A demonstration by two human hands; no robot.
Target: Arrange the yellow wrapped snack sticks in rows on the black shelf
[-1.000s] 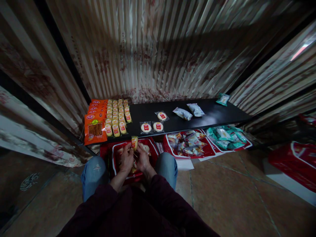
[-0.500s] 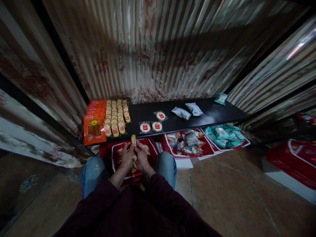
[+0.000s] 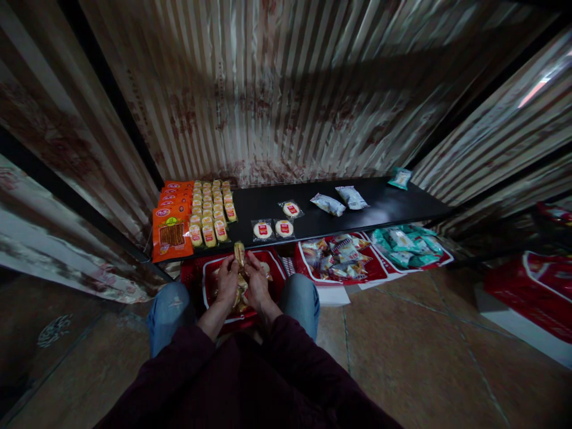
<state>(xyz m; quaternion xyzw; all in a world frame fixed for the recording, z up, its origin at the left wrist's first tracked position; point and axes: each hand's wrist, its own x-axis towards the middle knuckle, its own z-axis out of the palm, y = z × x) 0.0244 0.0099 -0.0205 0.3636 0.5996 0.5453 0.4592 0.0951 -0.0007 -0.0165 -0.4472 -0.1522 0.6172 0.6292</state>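
Note:
Between my knees, my left hand (image 3: 227, 282) and my right hand (image 3: 257, 282) are closed together on a small wrapped snack cake (image 3: 239, 254), which points up toward the shelf. Both hands are above a red basket (image 3: 279, 280) with a white rim, holding more wrapped snacks, partly hidden by my hands. On the black shelf (image 3: 263, 199) just beyond, similar yellow wrapped cakes (image 3: 208, 232) lie in tight rows. Right of these rows are three round white crackers (image 3: 262, 229) in clear wrappers with red labels.
Orange snack packets (image 3: 171, 229) line the shelf's left end. Pale blue packets (image 3: 328, 204) and a teal packet (image 3: 400, 178) lie farther right. Below are baskets of striped packets (image 3: 351, 256) and teal packets (image 3: 406, 244). Another red basket (image 3: 531, 292) stands at right. Black posts (image 3: 120, 101) and striped curtains (image 3: 277, 89) enclose the shelf.
The wrapped cake has turned between my fingers and shifted slightly left, showing more of its side. Both hands stay over the basket; the items on the shelf are unchanged.

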